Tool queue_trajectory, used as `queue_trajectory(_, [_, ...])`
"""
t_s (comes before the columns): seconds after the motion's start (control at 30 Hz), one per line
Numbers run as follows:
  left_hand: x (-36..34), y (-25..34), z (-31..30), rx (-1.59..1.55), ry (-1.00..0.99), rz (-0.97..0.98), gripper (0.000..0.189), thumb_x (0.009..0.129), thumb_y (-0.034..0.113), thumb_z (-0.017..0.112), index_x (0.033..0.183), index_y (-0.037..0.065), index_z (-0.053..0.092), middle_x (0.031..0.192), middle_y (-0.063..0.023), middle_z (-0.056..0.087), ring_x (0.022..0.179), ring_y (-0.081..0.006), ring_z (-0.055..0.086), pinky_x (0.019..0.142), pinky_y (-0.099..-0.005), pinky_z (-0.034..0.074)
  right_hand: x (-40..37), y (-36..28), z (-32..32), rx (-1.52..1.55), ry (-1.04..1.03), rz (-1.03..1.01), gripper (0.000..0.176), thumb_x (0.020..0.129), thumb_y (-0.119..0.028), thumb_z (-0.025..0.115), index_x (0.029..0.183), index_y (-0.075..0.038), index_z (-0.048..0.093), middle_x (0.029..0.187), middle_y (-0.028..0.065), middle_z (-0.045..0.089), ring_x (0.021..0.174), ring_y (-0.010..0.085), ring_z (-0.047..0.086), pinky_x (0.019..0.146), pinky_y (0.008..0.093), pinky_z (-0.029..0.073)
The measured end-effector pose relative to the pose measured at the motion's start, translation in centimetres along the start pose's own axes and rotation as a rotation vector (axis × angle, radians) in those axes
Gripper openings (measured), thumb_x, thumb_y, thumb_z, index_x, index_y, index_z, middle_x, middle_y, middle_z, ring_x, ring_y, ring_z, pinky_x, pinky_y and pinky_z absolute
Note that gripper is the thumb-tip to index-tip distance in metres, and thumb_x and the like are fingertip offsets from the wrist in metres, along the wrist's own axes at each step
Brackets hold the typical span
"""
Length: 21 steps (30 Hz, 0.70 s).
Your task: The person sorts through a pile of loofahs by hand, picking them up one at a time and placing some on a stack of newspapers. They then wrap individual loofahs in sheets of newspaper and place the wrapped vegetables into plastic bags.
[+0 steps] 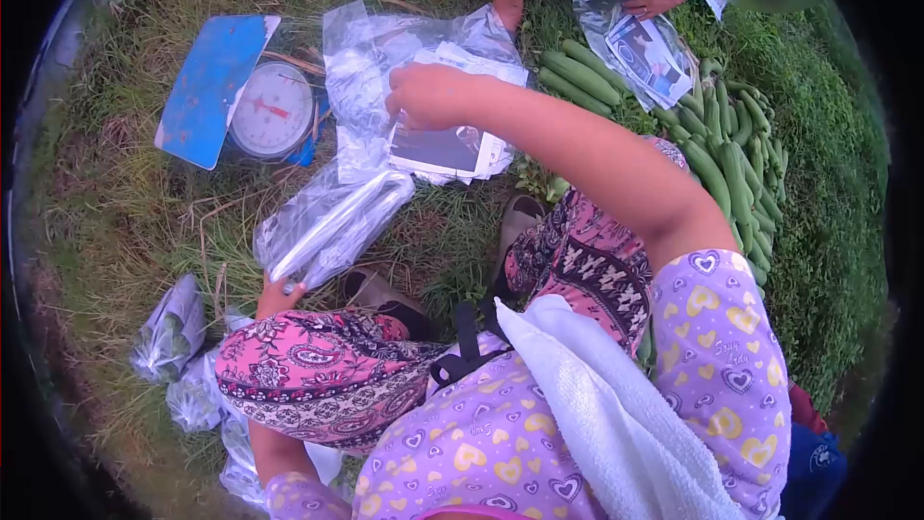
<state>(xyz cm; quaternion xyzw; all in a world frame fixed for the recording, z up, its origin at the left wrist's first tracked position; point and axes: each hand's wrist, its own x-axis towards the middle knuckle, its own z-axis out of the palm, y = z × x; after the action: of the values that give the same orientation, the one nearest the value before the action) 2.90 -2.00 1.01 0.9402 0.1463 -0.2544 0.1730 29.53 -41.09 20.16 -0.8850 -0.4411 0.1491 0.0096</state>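
My left hand (279, 297) is closed on the lower end of a clear plastic bag (332, 226), which lies slanting over the grass by my shoe. My right hand (430, 96) hovers over or touches a stack of printed paper sheets (438, 149). Its fingers are curled and their tips are partly hidden, so what they pinch cannot be made out. Beneath and beside the papers lies a spread of clear plastic sheeting (361, 67). Left of it is a round dial scale (272, 111) with a blue, flat-topped pan (214, 87).
Long green gourds (727, 149) are heaped at the right, with several more (582, 77) near the papers. Another person's hands (654, 0) hold a bag with printed paper (645, 53). Filled plastic bags (173, 332) rest on the grass at left. A white towel (597, 395) hangs over my front.
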Motion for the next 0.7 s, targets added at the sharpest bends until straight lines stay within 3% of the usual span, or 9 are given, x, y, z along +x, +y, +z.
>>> queue_trajectory(0.07, [-2.0,3.0,-2.2,0.07,-0.065,-0.055,0.062,0.083,0.048,0.061,0.116,-0.004,0.058,0.116,-0.0314,0.056,0.104,-0.0421,0.058,0.091,-0.0438,0.045,-3.9,1.2,-4.5,-0.053,0.126,0.009,0.033,0.079,-0.022,0.066,0.111,-0.012,0.064,0.113,0.0107,0.056,0.109,0.0301,0.054,0.091,0.0411,0.046])
queue_trajectory(0.17, [-6.3,3.6,-5.1,0.123,-0.088,-0.039,0.054,0.087,0.04,0.061,0.118,-0.004,0.056,0.108,-0.0273,0.062,0.1,-0.0343,0.062,0.086,-0.0402,0.048,-11.3,2.9,-8.3,-0.004,0.405,0.088,0.03,0.083,-0.018,0.063,0.112,-0.01,0.062,0.112,0.0096,0.057,0.102,0.0281,0.058,0.088,0.0396,0.048])
queue_trajectory(0.27, [-11.3,8.4,-7.4,-0.277,-0.011,-0.159,0.039,0.095,0.028,0.053,0.121,-0.001,0.056,0.107,-0.017,0.064,0.095,-0.0266,0.062,0.082,-0.0374,0.05,-20.4,5.8,-8.9,0.014,0.585,0.13,0.026,0.085,-0.017,0.062,0.109,-0.007,0.063,0.099,0.0085,0.062,0.095,0.027,0.059,0.085,0.0379,0.046])
queue_trajectory(0.43, [-12.9,8.9,-9.3,-0.65,-0.186,-0.054,0.037,0.091,0.022,0.059,0.121,-0.001,0.056,0.109,-0.015,0.063,0.095,-0.0207,0.062,0.084,-0.0344,0.05,-34.4,5.6,-2.1,0.484,0.496,0.659,0.025,0.085,-0.013,0.064,0.109,-0.004,0.063,0.097,0.0072,0.065,0.088,0.0187,0.061,0.078,0.0322,0.048])
queue_trajectory(0.6, [-12.7,6.7,-14.0,-0.955,-0.247,-0.117,0.043,0.088,0.021,0.062,0.124,0.0,0.054,0.112,-0.0116,0.062,0.094,-0.0188,0.062,0.086,-0.033,0.049,-42.1,6.1,9.7,0.785,0.524,0.895,0.023,0.086,-0.009,0.063,0.107,-0.001,0.064,0.095,0.0078,0.068,0.084,0.0159,0.062,0.077,0.0298,0.049])
queue_trajectory(0.7, [-10.1,6.8,-18.0,-0.558,-0.178,-0.125,0.05,0.087,0.022,0.061,0.131,0.002,0.05,0.122,-0.0089,0.058,0.098,-0.0178,0.06,0.087,-0.0321,0.048,-43.7,6.2,14.9,0.813,0.521,0.943,0.025,0.084,-0.014,0.065,0.106,-0.002,0.065,0.095,0.0123,0.069,0.086,0.0219,0.065,0.078,0.0334,0.05])
